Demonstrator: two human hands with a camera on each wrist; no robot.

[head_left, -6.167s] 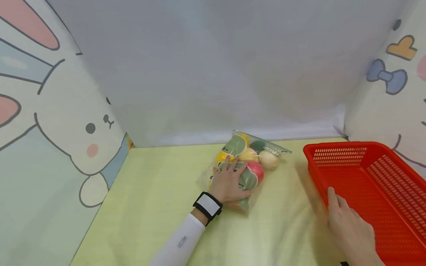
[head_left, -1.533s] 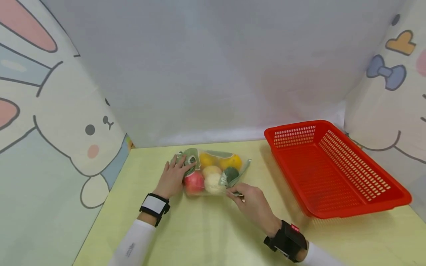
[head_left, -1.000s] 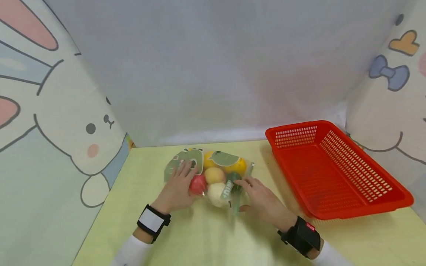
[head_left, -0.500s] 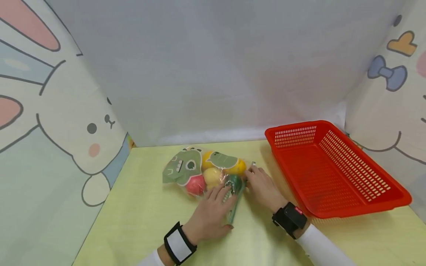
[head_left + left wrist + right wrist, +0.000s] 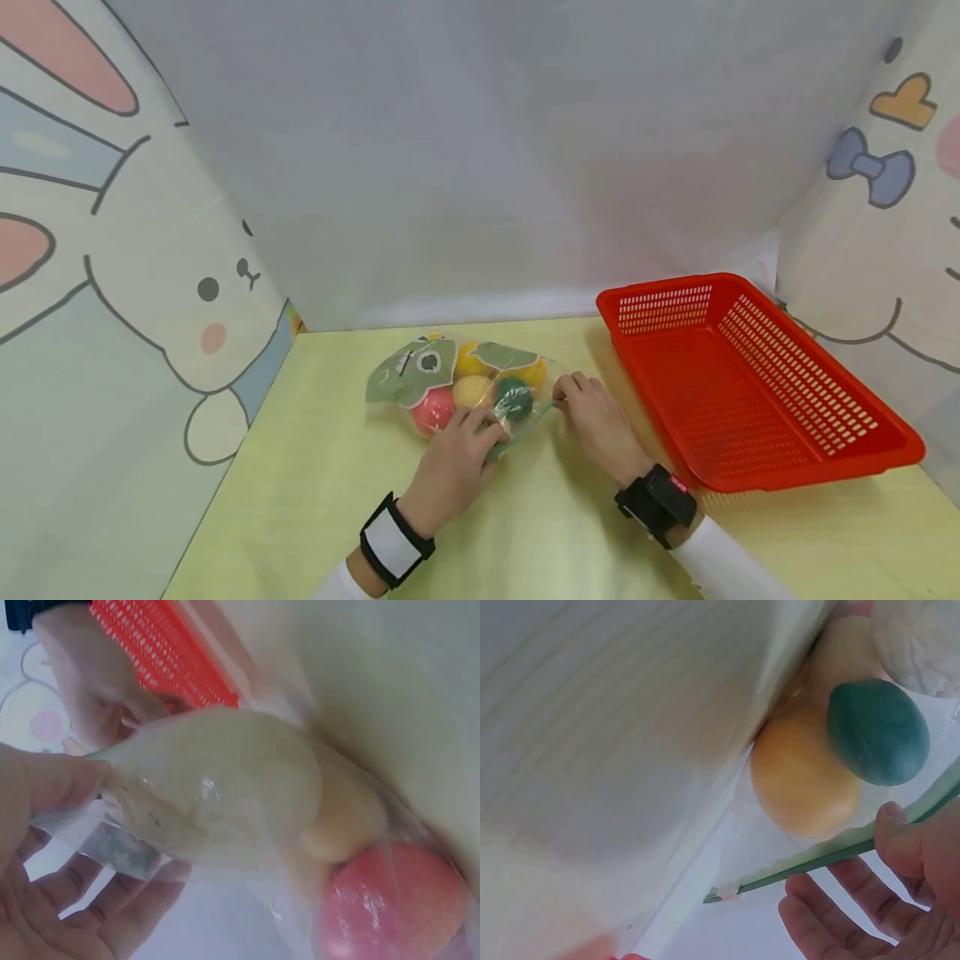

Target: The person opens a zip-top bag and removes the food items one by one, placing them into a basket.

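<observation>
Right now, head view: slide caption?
Left hand and right hand hold a clear bag of colourful round pieces by its green-edged end on a yellow table, red basket to the right.

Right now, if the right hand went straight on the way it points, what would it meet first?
Past the clear bag's edge, pinched by the right hand, probably the nearest yellow fruit-like piece inside; depth is unclear.
</observation>
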